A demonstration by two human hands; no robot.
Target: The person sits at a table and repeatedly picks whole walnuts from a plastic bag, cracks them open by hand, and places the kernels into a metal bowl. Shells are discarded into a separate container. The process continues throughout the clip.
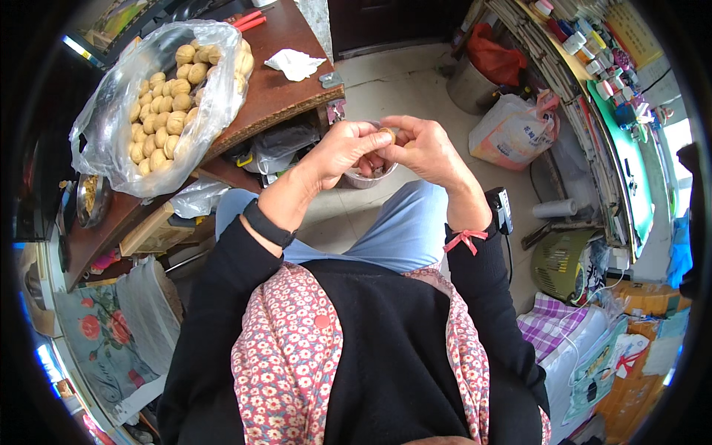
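My left hand (347, 147) and my right hand (425, 147) meet in front of my knees. Between their thumbs and fingertips they grip a walnut (391, 134), mostly covered by the fingers. Directly below is a small waste bin (370, 181) with broken bits inside, partly hidden by my hands. To the left, a clear plastic bag (222, 139) full of whole walnuts (167, 119) lies open on the brown wooden desk (283, 30). A metal bowl (100, 208) holding yellowish pieces, probably walnut kernels, stands at the desk's near left edge.
A crumpled white tissue (295, 64) and red-handled tool (250, 22) lie on the desk. On the floor to the right are a metal bucket (470, 89) and a printed plastic bag (509, 130). Bottles (614, 83) crowd a shelf at far right, above an olive basket (559, 264).
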